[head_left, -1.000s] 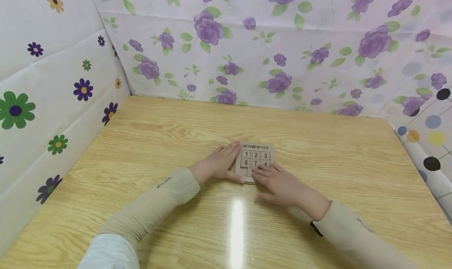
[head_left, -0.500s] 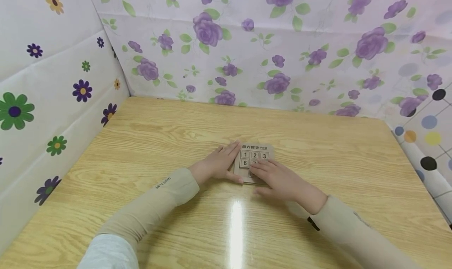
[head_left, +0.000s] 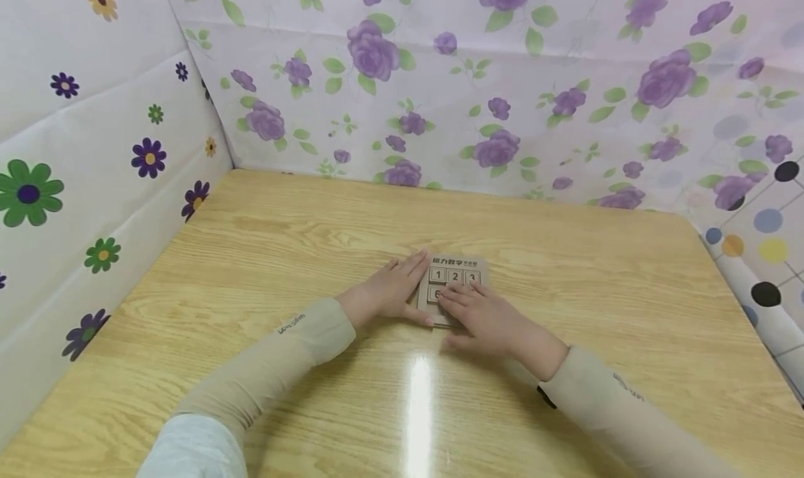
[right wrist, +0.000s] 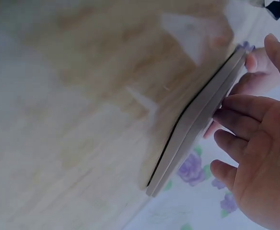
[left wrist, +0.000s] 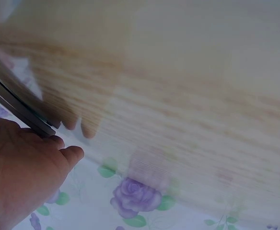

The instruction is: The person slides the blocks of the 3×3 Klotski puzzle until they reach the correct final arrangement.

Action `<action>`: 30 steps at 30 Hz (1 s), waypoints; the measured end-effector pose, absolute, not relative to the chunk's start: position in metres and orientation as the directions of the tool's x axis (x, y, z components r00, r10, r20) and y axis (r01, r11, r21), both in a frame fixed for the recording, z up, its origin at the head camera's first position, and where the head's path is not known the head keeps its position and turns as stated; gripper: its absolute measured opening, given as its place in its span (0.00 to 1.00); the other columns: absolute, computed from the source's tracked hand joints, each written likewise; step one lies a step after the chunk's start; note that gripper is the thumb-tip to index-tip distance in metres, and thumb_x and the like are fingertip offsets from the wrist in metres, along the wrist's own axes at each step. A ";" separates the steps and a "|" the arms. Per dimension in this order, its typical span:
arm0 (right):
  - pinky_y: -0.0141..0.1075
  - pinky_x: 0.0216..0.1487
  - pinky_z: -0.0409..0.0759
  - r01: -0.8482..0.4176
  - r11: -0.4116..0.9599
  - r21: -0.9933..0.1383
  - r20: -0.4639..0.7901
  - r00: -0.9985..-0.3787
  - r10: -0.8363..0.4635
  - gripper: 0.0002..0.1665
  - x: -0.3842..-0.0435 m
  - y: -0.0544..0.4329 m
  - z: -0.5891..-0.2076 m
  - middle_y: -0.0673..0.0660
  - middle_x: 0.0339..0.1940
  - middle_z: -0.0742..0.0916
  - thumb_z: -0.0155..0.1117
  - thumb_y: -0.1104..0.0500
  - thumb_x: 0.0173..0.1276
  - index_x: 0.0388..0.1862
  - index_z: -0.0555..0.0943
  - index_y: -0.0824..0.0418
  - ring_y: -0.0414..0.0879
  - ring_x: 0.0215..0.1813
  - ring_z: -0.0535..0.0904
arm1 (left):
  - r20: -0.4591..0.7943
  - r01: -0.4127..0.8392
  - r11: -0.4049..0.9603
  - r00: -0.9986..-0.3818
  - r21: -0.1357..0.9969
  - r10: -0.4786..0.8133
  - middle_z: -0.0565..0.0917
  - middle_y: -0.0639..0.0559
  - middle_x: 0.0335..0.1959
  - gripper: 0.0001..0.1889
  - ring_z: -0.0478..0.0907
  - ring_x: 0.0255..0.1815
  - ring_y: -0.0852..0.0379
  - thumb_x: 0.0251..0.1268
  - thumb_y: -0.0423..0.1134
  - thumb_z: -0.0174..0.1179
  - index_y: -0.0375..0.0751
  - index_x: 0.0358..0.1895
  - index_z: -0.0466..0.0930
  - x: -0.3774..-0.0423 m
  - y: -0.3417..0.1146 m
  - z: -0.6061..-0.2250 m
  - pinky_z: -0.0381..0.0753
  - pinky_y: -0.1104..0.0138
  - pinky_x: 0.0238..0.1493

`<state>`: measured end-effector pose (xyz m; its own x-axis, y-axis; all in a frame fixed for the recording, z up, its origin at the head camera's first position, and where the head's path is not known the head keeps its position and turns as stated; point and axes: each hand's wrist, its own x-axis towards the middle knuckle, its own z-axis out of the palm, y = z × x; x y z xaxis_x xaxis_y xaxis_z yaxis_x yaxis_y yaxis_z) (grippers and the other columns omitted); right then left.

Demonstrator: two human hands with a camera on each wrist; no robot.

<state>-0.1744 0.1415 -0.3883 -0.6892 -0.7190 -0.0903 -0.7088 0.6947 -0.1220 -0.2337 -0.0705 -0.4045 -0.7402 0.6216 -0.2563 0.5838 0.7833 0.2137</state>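
A wooden sliding number puzzle lies flat on the table, with printed characters along its far edge. Tiles 1, 2 and 3 show in the far row, and the 6 tile below them. My left hand rests against the puzzle's left side, its fingers extended along the edge and its thumb at the near left corner. My right hand lies over the puzzle's right part with its fingertips on the tiles, hiding those beneath. In the right wrist view, the puzzle's side edge appears beside that hand's fingers.
The wood-grain table stretches around the puzzle, with a bright light reflection near its front. A flowered cloth hangs behind it, and another cloth with daisies borders the left side. A dotted cloth is at the right.
My right hand has slid slightly left over the puzzle. The 7 and 4 tiles and the lower tile, visible earlier, are now covered; the 6 sits slightly nearer me. My left hand stays put.
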 end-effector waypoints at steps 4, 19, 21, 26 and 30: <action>0.55 0.75 0.51 -0.711 0.692 -0.125 -0.099 -0.685 -0.722 0.44 -0.168 0.139 -0.386 0.62 0.72 0.68 0.56 0.38 0.67 0.69 0.66 0.68 0.58 0.74 0.59 | -0.252 0.584 0.783 -0.742 0.214 0.622 0.35 0.44 0.78 0.63 0.35 0.79 0.51 0.49 0.73 0.57 0.37 0.76 0.34 -0.235 -0.071 -0.404 0.41 0.54 0.77; 0.56 0.75 0.52 -0.678 0.710 -0.190 -0.061 -0.714 -0.698 0.44 -0.169 0.149 -0.386 0.64 0.71 0.69 0.58 0.39 0.66 0.70 0.64 0.67 0.61 0.74 0.57 | -0.266 0.567 0.793 -0.747 0.225 0.609 0.33 0.46 0.78 0.64 0.33 0.78 0.52 0.47 0.74 0.57 0.39 0.76 0.32 -0.235 -0.074 -0.409 0.39 0.54 0.77; 0.56 0.75 0.53 -0.666 0.724 -0.181 -0.066 -0.726 -0.684 0.44 -0.172 0.153 -0.386 0.65 0.71 0.69 0.58 0.39 0.66 0.70 0.64 0.67 0.61 0.74 0.57 | -0.266 0.567 0.793 -0.747 0.224 0.609 0.33 0.46 0.78 0.64 0.33 0.78 0.53 0.48 0.74 0.57 0.39 0.76 0.32 -0.235 -0.074 -0.409 0.39 0.54 0.77; 0.57 0.74 0.52 -0.659 0.733 -0.170 -0.086 -0.731 -0.677 0.43 -0.173 0.156 -0.388 0.66 0.71 0.69 0.57 0.40 0.67 0.69 0.65 0.68 0.62 0.74 0.58 | -0.265 0.573 0.789 -0.743 0.220 0.614 0.33 0.46 0.78 0.63 0.33 0.78 0.52 0.48 0.74 0.57 0.39 0.76 0.32 -0.234 -0.072 -0.407 0.39 0.55 0.77; 0.57 0.74 0.52 -0.658 0.732 -0.176 -0.083 -0.732 -0.677 0.43 -0.172 0.154 -0.388 0.65 0.71 0.69 0.58 0.40 0.66 0.69 0.65 0.68 0.61 0.74 0.58 | -0.264 0.578 0.787 -0.742 0.216 0.617 0.34 0.45 0.78 0.63 0.33 0.79 0.52 0.48 0.73 0.57 0.38 0.76 0.33 -0.234 -0.070 -0.405 0.39 0.55 0.77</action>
<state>-0.1725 0.1541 -0.3880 -0.7316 -0.6767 -0.0828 -0.6576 0.7325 -0.1764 -0.2344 -0.0703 -0.4053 -0.7416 0.6168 -0.2639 0.5779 0.7871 0.2158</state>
